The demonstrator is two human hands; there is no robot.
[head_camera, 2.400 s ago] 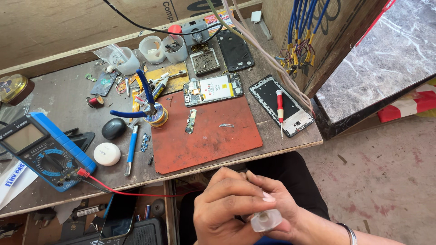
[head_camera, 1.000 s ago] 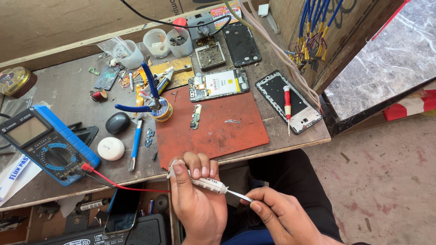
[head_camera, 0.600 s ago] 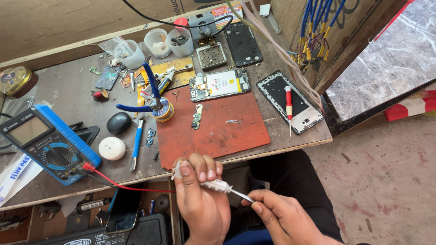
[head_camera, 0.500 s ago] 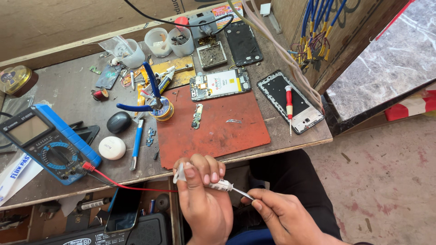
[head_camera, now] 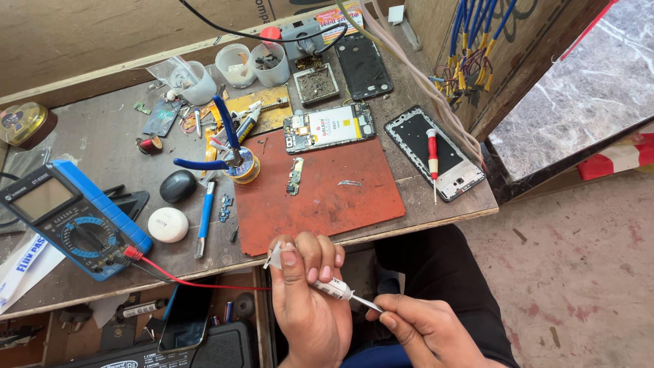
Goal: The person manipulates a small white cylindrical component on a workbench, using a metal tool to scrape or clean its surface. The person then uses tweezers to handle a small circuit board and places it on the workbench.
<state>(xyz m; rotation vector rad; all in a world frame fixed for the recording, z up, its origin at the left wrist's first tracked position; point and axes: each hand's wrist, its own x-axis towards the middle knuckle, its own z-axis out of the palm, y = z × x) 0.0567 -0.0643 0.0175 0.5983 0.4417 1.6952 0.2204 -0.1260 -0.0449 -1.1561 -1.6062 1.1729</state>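
Your left hand [head_camera: 310,307] is closed around a small syringe [head_camera: 332,289] below the desk [head_camera: 102,136] edge, your right hand [head_camera: 426,334] pinches its needle tip, and the opened phone [head_camera: 329,128] lies untouched on the red mat [head_camera: 327,194].

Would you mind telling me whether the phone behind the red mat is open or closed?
Open: the phone lies with its back cover off, battery and circuit board exposed.
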